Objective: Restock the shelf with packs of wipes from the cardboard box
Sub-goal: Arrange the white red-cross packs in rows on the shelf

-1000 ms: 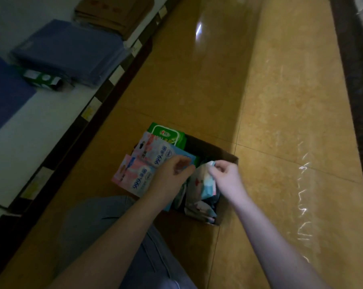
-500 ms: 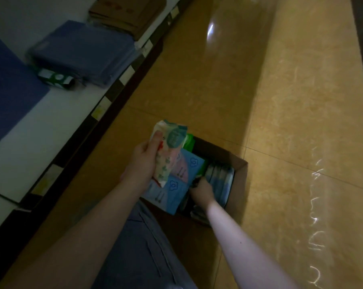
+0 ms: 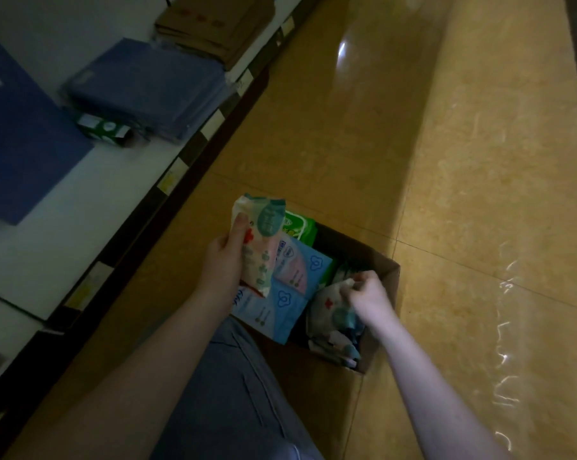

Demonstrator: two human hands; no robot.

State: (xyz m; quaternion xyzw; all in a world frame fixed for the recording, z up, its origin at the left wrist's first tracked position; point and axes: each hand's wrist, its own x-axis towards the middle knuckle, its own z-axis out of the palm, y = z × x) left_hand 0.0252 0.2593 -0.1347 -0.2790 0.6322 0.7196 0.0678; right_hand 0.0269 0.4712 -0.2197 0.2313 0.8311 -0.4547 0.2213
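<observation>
An open cardboard box (image 3: 385,287) stands on the floor by my knee, holding several wipes packs. My left hand (image 3: 222,260) grips a white and pink pack with a teal label (image 3: 260,240), lifted above the box's left side. My right hand (image 3: 368,295) is inside the box and pinches the top of another white pack with a red mark (image 3: 328,305). Blue and pink packs (image 3: 290,280) and a green pack (image 3: 298,225) lie in the box. The white shelf (image 3: 41,227) runs along the left.
On the shelf lie a stack of blue packs (image 3: 147,88), a small green pack (image 3: 103,129), flat brown cardboard (image 3: 214,24) and a large blue sheet (image 3: 18,154). Price labels line the dark shelf edge. Glossy tan floor spreads to the right. My grey-clad knee (image 3: 234,393) is below.
My left hand lifted a white pack out of the box and holds it up. My right hand went down into the box and took hold of another pack, now raised slightly.
</observation>
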